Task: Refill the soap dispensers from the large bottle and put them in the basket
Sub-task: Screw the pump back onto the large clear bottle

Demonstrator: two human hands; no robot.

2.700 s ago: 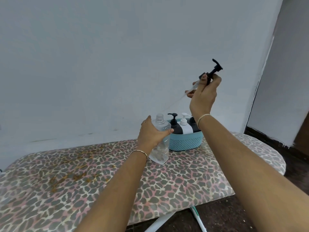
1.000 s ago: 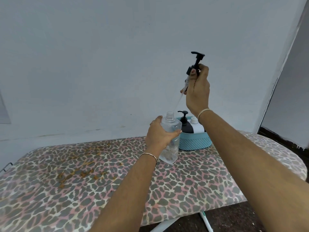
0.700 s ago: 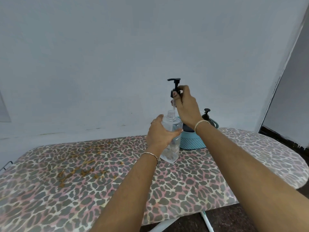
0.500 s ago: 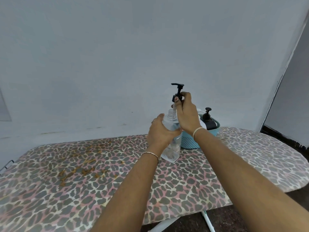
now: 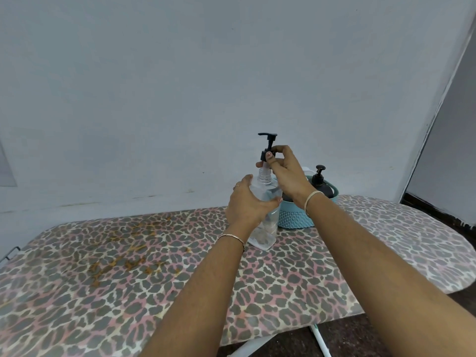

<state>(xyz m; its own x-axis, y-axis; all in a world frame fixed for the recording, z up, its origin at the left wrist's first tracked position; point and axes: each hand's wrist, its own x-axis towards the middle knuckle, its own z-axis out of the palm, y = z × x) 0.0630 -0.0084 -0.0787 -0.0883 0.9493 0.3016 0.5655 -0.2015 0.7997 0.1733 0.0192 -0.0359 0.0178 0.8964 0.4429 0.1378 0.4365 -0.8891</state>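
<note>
A clear plastic bottle (image 5: pixel 265 233) stands upright on the leopard-print board (image 5: pixel 128 266). My left hand (image 5: pixel 248 204) wraps around its body. My right hand (image 5: pixel 286 173) pinches the collar of a black pump head (image 5: pixel 268 148) just above the bottle's threaded neck, its tube down inside the bottle. Right behind the bottle sits a teal basket (image 5: pixel 296 217), which holds a black dispenser (image 5: pixel 320 182); my right hand hides the rest of its contents.
A pale wall rises directly behind the board. The board's rounded right end (image 5: pixel 438 240) overhangs dark floor, and white legs (image 5: pixel 318 338) show below its front edge. Orange-brown stains (image 5: pixel 123 258) mark the cover on the left.
My right hand brought the pump head down from high on the right and fed its tube into the bottle's neck. My left hand kept holding the bottle in place.
</note>
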